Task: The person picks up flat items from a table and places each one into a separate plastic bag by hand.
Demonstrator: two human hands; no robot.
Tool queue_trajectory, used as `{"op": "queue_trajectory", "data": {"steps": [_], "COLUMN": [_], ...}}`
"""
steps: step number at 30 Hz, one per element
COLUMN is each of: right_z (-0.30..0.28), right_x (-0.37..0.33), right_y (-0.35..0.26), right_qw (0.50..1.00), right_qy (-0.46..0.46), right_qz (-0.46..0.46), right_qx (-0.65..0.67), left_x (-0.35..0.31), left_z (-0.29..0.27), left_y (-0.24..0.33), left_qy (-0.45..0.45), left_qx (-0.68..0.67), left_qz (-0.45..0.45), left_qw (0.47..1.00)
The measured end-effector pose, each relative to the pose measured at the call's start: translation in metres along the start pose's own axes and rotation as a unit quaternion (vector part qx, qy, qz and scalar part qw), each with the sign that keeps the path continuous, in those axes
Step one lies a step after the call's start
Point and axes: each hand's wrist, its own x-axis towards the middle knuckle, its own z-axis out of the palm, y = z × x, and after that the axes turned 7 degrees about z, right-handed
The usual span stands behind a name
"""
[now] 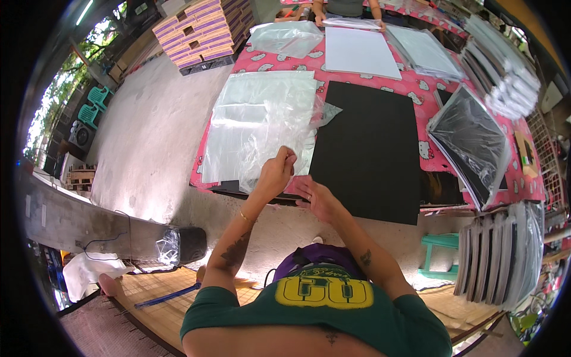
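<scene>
My left hand (278, 169) is closed, fingertips pinching a crumpled clear plastic bag (270, 122). That bag lies over a stack of flat clear plastic bags (229, 134) at the table's left side. Just right of it and nearer to me is my right hand (316, 199), its fingers extended and slightly apart beside the bag's near edge; I see nothing gripped in it. Large black sheets (369, 149) lie to the right of the bags, their near edge sticking out past the table. A pointed corner of clear plastic overlaps their far left corner.
The table wears a pink patterned cover (425, 119). Bagged black sheets (473, 143) lie on its right, with wrapped stacks (499, 256) below on a green stool (437, 256). Across the table, another person's hands hold plastic by white sheets (363, 53). Stacked cartons (205, 30) stand far left.
</scene>
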Motion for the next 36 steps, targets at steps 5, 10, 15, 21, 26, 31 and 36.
{"op": "queue_trajectory", "data": {"steps": [5,10,15,21,26,31,36], "right_z": [0.003,0.009,0.019,-0.012,-0.007,-0.044,-0.038], "right_x": [0.003,-0.022,-0.059,-0.097,-0.165,-0.189,-0.25], "right_y": [-0.01,0.018,-0.008,-0.015,-0.033,-0.056,-0.115], "right_qw": [0.995,0.998,0.961,0.915,0.885,0.953,0.891], "right_qy": [0.076,0.036,0.066,0.138,0.066,0.059,0.04], "right_qz": [-0.07,-0.048,-0.267,-0.377,-0.427,-0.296,-0.344], "right_qx": [0.004,0.035,-0.033,0.025,0.173,0.012,-0.293], "left_x": [-0.035,-0.022,-0.02,0.013,0.039,0.011,0.037], "left_z": [0.005,0.017,0.035,0.048,0.031,0.085,0.01], "left_y": [-0.02,-0.005,0.073,0.083,0.094,0.111,0.097], "left_qy": [0.054,0.071,0.048,0.263,0.339,0.211,0.133], "left_qx": [0.304,0.183,0.085,0.105,0.046,0.094,-0.059], "left_qz": [0.17,0.131,0.096,0.095,0.044,0.192,0.16], "left_qw": [0.936,0.972,0.991,0.954,0.939,0.954,0.976]}}
